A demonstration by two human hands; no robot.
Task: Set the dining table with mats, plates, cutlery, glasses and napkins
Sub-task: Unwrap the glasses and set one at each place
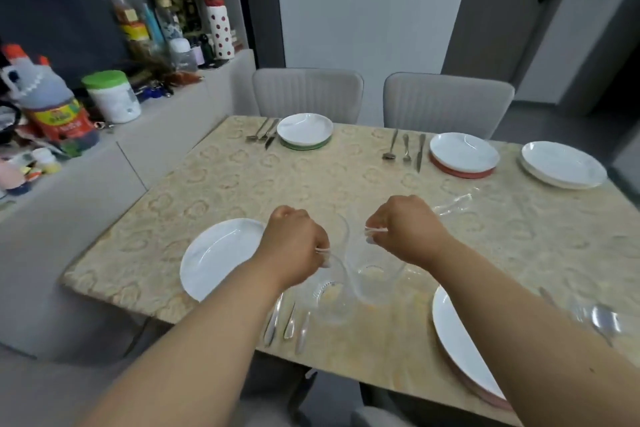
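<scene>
Left hand (294, 246) pinching one glass (330, 298) by the rim, right hand (405, 229) pinching another glass (375, 274), both over the table (242, 180). I'd keep them upright, apart, lower gently beside the cutlery (287, 321).

I am looking into the dining corner of a home. A rectangular table under a beige patterned cloth (242, 177) carries round white plates (304, 128) with steel cutlery (403, 149) beside them, and two grey ribbed upholstered chairs (306, 94) stand at its far edge. Along the wall on my left, a pale low sideboard (166, 135) is crowded with household bottles, among them a large dark sauce jug with an orange cap (52, 104) and a white tub with a green lid (112, 97).
</scene>
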